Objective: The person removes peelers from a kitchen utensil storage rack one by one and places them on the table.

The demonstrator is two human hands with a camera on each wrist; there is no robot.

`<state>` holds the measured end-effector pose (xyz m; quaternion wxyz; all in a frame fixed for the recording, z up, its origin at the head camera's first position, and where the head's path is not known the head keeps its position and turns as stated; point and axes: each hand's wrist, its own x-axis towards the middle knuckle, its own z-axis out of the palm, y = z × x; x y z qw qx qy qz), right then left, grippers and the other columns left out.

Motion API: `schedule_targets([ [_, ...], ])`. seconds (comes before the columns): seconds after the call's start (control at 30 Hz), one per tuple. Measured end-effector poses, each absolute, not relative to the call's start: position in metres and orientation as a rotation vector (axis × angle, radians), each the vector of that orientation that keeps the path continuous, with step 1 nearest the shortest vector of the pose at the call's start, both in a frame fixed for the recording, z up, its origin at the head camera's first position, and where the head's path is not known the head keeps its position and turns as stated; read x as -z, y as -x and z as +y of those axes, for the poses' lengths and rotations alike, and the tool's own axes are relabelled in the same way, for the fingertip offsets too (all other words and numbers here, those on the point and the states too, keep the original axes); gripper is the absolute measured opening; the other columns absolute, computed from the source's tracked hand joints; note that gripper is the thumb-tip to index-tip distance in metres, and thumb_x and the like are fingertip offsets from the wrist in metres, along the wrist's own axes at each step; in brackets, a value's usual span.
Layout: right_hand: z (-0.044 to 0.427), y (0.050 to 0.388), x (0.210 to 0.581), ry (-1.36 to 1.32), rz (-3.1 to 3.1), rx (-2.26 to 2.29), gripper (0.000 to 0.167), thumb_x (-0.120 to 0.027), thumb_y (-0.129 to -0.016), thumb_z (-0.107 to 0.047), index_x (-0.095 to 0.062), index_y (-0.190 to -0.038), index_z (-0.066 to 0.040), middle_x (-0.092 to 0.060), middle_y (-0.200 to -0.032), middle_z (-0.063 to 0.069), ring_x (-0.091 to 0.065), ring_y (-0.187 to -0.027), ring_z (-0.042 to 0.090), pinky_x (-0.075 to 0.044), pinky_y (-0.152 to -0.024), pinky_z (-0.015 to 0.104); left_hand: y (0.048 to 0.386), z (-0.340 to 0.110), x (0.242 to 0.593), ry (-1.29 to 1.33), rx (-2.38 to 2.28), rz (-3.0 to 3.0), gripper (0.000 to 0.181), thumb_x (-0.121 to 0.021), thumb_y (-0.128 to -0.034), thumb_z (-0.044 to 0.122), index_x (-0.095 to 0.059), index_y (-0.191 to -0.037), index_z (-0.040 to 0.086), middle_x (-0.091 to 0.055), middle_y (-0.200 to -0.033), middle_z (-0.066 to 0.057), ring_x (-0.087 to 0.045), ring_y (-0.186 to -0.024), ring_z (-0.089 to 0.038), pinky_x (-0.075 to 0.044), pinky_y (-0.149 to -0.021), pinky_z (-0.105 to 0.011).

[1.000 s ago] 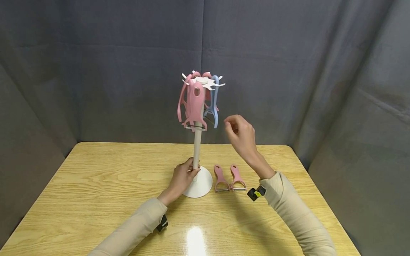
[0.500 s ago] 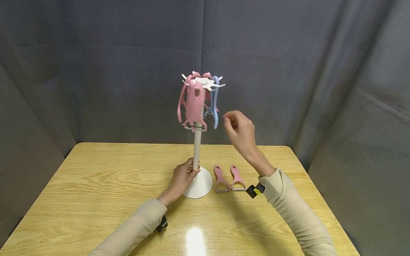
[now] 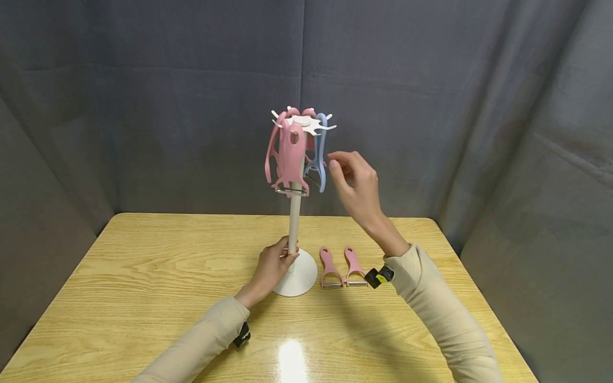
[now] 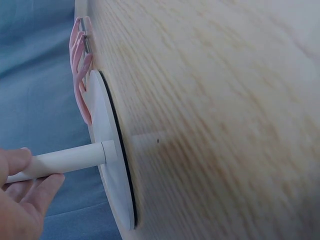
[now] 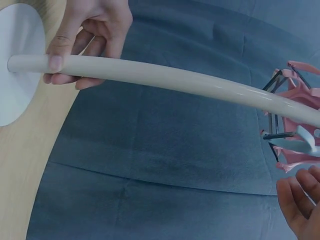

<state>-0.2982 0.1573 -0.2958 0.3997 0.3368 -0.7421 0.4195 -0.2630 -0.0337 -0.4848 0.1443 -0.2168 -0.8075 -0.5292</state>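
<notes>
A white stand (image 3: pixel 295 213) with a round base (image 3: pixel 306 277) rises from the table, its top ringed by hooks. Around the pole, low down, the fingers and thumb of my left hand (image 3: pixel 269 268) hold it. Several pink peelers (image 3: pixel 292 159) hang from the hooks. One blue peeler (image 3: pixel 321 146) hangs on the right side. Just right of that blue peeler is my right hand (image 3: pixel 358 186), raised, its fingers loosely bent, a gap between thumb and index finger and nothing held. In the right wrist view, the right hand's fingers (image 5: pixel 295 197) appear near the hanging peelers without gripping any.
Two pink peelers, one nearer (image 3: pixel 329 266) the stand and one (image 3: pixel 352 263) farther right, lie on the wooden table (image 3: pixel 167 266) beside the base. A grey curtain (image 3: pixel 201 106) hangs behind and on both sides.
My right hand has risen slightly and moved a little left toward the blue peeler, with thumb and index finger spreading somewhat. The left hand and the stand stay in place.
</notes>
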Motion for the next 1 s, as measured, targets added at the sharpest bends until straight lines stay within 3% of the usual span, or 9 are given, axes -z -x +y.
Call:
schedule_targets([
  [0.37, 0.145, 0.298, 0.289, -0.845, -1.954, -1.103, 0.021, -0.058, -0.1, -0.011, -0.068, -0.114, 0.002, -0.064, -0.095, 0.011, -0.063, -0.079, 0.02, -0.053, -0.065, 0.027, 0.263, -0.034, 0.485, 0.619, 1.515, -2.344, 0.029, -0.069, -0.0906, 0.0, -0.061, -0.118, -0.002, -0.071, -0.104, -0.015, -0.07, -0.097, -0.03, -0.059, -0.08, -0.031],
  [0.6, 0.143, 0.298, 0.289, -0.847, -1.982, -1.072, 0.022, -0.058, -0.1, -0.011, -0.069, -0.114, 0.003, -0.062, -0.093, 0.011, -0.062, -0.078, 0.022, -0.055, -0.064, 0.035, 0.264, -0.034, 0.485, 0.627, 1.508, -2.352, 0.029, -0.069, -0.0907, 0.0, -0.061, -0.118, -0.001, -0.071, -0.104, -0.015, -0.07, -0.097, -0.031, -0.059, -0.08, -0.03],
  [1.0, 0.141, 0.298, 0.291, -0.869, -1.958, -1.084, 0.018, -0.061, -0.099, -0.009, -0.069, -0.109, 0.003, -0.061, -0.092, 0.012, -0.061, -0.077, 0.021, -0.05, -0.062, 0.023, 0.262, -0.034, 0.485, 0.638, 1.506, -2.349, 0.032, -0.069, -0.091, 0.0, -0.06, -0.121, -0.006, -0.07, -0.104, -0.016, -0.07, -0.097, -0.032, -0.059, -0.079, -0.031],
])
